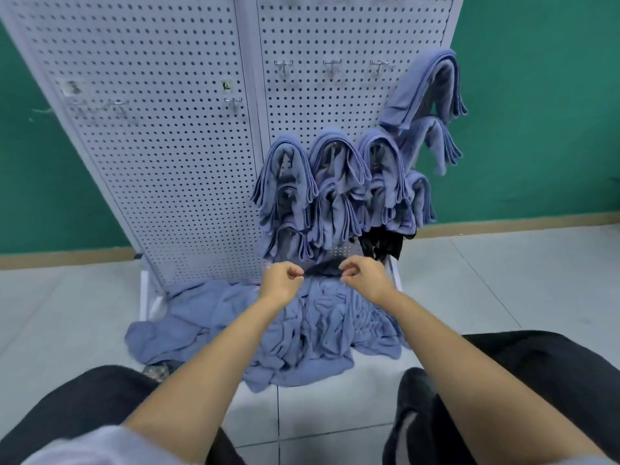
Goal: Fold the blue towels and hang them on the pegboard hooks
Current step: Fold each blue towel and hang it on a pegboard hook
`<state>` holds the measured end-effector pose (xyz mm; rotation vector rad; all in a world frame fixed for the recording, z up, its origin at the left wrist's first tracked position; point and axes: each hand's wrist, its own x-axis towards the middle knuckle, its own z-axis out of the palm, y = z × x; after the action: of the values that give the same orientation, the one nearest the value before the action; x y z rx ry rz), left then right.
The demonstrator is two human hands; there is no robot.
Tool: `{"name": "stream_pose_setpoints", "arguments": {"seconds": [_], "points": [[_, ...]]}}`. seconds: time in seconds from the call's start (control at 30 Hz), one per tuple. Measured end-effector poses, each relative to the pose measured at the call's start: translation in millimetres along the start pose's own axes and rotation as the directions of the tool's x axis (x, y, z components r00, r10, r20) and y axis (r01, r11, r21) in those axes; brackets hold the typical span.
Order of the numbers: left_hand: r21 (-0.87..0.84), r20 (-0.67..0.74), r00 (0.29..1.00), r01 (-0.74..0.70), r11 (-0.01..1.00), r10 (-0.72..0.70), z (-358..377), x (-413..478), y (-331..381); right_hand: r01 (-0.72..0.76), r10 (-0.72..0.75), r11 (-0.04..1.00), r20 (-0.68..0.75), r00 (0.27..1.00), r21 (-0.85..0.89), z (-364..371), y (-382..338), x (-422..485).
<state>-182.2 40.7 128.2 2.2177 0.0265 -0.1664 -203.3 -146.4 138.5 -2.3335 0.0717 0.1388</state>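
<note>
Now both hands (left hand (281, 280), right hand (364, 276)) pinch blue towel (322, 272), edge running sideways.

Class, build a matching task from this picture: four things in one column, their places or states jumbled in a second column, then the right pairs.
Things:
1 folded blue towels
2 towel pile
3 bare hooks
4 left hand and right hand

Places or states:
A on the floor tiles in front of the pegboard
B high on the pegboard's right half, holding nothing
C pinching the top edge of the held towel
D draped low on the pegboard's right half

Pairs: 1-D, 2-A, 3-B, 4-C
</note>
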Motion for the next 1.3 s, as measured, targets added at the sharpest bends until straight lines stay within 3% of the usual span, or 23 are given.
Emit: {"name": "stream_pose_setpoints", "arguments": {"seconds": [0.37,0.53,0.87,0.93,1.1,1.3], "points": [[-0.028,0.142,0.948,0.293,0.956,-0.286,94.4,43.4,-103.7,-0.158,0.163,0.986,0.152,0.975,-0.049,91.5,100.4,61.0],[0.03,0.221,0.92,0.324,0.946,-0.323,140.3,76.6,-122.3,-0.231,0.233,0.972,0.202,0.951,-0.035,115.0,143.5,102.5],[0.137,0.288,0.86,0.398,0.907,-0.42,209.2,127.5,-150.9,-0.191,0.202,0.979,0.255,0.946,-0.065,140.2,175.3,165.5],[0.121,0.229,0.88,0.397,0.91,-0.415,214.6,129.7,-154.4,-0.183,0.192,0.981,0.266,0.944,-0.06,140.4,178.1,168.3],[-0.122,-0.001,0.938,0.344,0.931,-0.347,199.5,129.8,-137.5,-0.162,0.169,0.986,0.313,0.935,-0.049,131.3,171.3,164.6],[-0.221,0.057,0.988,0.153,0.963,-0.144,150.7,118.0,-88.1,-0.003,0.02,0.998,0.293,0.956,-0.059,96.8,129.9,147.0]]}}
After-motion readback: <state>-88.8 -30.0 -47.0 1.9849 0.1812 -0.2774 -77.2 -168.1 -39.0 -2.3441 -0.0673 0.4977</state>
